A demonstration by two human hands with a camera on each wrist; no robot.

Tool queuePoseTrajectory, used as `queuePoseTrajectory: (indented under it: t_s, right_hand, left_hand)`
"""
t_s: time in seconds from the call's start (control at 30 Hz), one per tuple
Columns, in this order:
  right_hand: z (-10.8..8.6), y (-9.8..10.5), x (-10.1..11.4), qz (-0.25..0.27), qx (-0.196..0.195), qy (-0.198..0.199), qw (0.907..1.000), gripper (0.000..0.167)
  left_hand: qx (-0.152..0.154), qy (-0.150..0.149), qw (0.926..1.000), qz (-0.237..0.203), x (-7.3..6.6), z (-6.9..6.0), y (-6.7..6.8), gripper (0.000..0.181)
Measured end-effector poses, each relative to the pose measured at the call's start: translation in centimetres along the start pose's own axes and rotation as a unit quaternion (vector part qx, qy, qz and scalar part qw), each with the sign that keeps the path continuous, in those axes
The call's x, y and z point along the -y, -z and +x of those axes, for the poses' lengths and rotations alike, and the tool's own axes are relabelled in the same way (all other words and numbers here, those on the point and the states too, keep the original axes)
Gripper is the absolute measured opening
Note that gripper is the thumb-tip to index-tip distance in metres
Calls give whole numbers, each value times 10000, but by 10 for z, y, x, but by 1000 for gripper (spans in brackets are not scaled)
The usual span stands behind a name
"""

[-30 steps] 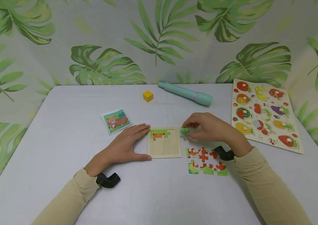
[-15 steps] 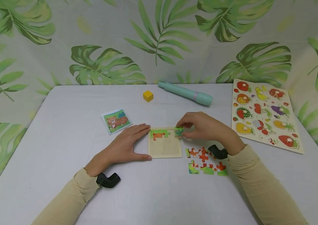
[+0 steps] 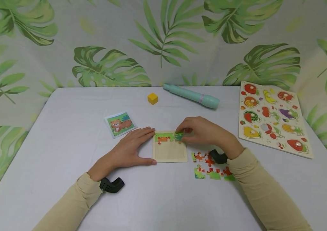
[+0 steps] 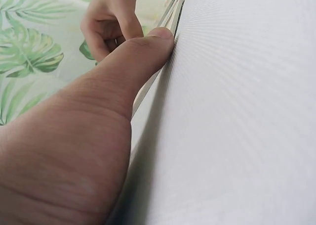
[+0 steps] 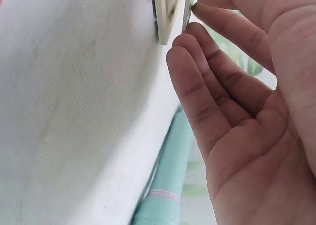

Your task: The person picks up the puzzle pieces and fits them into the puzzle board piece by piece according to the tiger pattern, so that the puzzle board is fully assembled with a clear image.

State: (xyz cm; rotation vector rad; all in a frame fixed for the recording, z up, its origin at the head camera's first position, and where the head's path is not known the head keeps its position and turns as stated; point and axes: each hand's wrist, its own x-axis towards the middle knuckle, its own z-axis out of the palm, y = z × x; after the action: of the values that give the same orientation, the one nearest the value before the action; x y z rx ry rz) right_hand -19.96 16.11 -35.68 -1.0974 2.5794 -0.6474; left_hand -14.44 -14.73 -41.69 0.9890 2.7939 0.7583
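A square wooden puzzle tray (image 3: 170,155) lies flat on the table, with joined green-and-orange pieces (image 3: 163,138) along its upper left. My left hand (image 3: 128,149) rests at the tray's left side, fingers and thumb stretched out against its edge. At the tray's upper right corner my right hand (image 3: 204,131) pinches a green puzzle piece (image 3: 178,137) between thumb and fingers. In the right wrist view the piece (image 5: 186,12) shows edge-on near the tray (image 5: 163,32). Several loose pieces (image 3: 199,173) lie right of the tray, partly under the right wrist.
A picture card (image 3: 120,124) with a cat lies beyond my left hand. Farther back are a yellow cube (image 3: 153,98) and a teal cylinder (image 3: 190,95). A fruit puzzle board (image 3: 273,118) lies at the right, near a leaf-patterned cloth (image 3: 181,38).
My right hand has moved left with the green piece, from beside the tray to over its upper right corner. The left hand has stayed in place.
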Motion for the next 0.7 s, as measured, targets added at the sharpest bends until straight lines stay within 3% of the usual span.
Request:
queuePoseTrajectory:
  t_s: [0.7]
  right_hand:
    - [6,-9,4,-153,10,-165,9997,25]
  left_hand:
    - [-11,14,10000,-20,-1,0,1,103]
